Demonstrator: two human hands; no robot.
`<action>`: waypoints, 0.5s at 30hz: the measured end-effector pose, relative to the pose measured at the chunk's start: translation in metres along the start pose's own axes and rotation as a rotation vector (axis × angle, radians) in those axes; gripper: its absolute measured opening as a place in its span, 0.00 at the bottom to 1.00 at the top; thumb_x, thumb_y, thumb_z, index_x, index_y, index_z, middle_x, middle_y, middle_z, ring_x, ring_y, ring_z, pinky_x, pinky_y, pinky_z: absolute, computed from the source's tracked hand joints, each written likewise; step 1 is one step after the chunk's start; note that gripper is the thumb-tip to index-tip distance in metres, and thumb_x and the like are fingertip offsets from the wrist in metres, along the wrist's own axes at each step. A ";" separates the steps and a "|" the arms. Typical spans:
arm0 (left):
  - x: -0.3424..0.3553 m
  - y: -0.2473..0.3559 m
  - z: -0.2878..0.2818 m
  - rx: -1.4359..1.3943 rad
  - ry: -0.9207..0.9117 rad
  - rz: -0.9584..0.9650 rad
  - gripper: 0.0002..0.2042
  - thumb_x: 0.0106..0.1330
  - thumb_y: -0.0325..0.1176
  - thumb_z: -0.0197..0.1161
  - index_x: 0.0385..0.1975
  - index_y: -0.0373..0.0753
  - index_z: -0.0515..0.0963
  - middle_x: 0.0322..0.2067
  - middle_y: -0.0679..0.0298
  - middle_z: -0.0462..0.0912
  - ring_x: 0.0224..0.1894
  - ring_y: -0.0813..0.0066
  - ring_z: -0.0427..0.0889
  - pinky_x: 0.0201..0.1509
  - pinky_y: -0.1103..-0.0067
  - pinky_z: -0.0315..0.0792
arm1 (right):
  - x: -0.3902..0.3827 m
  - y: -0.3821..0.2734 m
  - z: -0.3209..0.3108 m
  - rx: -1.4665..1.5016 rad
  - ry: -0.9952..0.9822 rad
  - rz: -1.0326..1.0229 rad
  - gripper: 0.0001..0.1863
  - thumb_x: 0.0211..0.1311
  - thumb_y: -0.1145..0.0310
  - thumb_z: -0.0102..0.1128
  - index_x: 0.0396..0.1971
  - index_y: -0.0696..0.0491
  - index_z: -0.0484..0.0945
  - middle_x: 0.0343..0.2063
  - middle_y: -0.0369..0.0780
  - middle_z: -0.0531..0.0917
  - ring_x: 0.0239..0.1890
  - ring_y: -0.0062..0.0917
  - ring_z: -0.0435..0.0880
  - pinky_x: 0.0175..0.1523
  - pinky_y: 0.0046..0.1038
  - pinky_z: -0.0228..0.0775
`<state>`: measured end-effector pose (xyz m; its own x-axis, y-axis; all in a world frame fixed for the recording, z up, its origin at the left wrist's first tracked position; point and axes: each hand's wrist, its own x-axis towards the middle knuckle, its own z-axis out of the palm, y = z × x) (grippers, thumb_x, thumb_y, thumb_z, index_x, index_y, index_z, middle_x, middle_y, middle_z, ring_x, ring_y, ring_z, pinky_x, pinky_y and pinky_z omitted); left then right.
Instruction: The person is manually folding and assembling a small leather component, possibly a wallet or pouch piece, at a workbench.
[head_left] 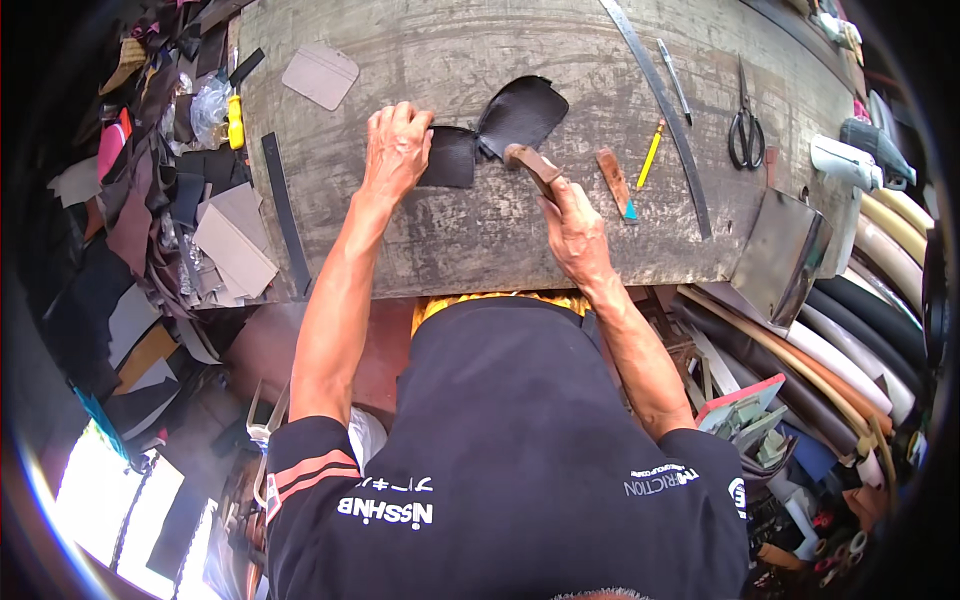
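A dark brown leather piece (520, 112) lies on the worn grey workbench (450, 230), folded in the middle. My left hand (395, 150) presses flat on its left flap (450, 158). My right hand (572, 230) grips a wooden-handled knife (530, 165), whose tip meets the leather near the fold. The blade itself is hidden by the leather and the handle.
On the bench lie a second wooden-handled knife (612, 178), a yellow pencil (650, 155), black scissors (745, 130), a long metal ruler (665, 110), a grey pattern piece (320, 75) and a metal block (785, 255). Leather scraps (150, 200) are piled left, rolls (860, 350) right.
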<state>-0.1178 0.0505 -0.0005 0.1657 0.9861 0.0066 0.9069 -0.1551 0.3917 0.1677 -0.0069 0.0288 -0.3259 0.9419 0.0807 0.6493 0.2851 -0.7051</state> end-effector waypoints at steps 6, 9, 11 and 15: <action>0.002 0.000 -0.010 -0.211 -0.044 -0.020 0.07 0.66 0.28 0.58 0.39 0.35 0.81 0.35 0.52 0.78 0.38 0.48 0.82 0.42 0.61 0.75 | 0.007 -0.012 0.033 -0.234 -0.052 0.046 0.32 0.65 0.71 0.58 0.69 0.42 0.63 0.31 0.43 0.74 0.28 0.40 0.80 0.32 0.41 0.75; 0.008 0.003 -0.014 -0.222 -0.125 -0.039 0.10 0.66 0.31 0.55 0.39 0.34 0.81 0.34 0.48 0.84 0.40 0.47 0.83 0.46 0.61 0.76 | 0.007 -0.017 0.033 -0.203 0.023 0.052 0.33 0.66 0.72 0.57 0.70 0.41 0.61 0.31 0.43 0.74 0.28 0.41 0.81 0.32 0.41 0.76; 0.009 0.007 -0.017 -0.269 -0.189 -0.126 0.11 0.64 0.32 0.55 0.40 0.34 0.81 0.35 0.47 0.84 0.41 0.47 0.83 0.47 0.62 0.76 | 0.009 -0.020 0.037 -0.212 0.057 0.048 0.33 0.66 0.71 0.57 0.71 0.41 0.61 0.31 0.43 0.74 0.28 0.41 0.81 0.32 0.41 0.76; 0.012 0.019 -0.026 -0.347 -0.251 -0.280 0.14 0.60 0.32 0.55 0.41 0.33 0.82 0.35 0.45 0.84 0.42 0.49 0.85 0.48 0.64 0.77 | 0.013 -0.022 0.036 -0.258 -0.010 0.041 0.33 0.66 0.71 0.57 0.71 0.42 0.61 0.31 0.44 0.75 0.29 0.42 0.81 0.33 0.41 0.76</action>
<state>-0.1084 0.0606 0.0311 0.0612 0.9360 -0.3466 0.7552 0.1836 0.6293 0.1242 -0.0073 0.0205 -0.3022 0.9520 0.0480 0.8152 0.2842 -0.5047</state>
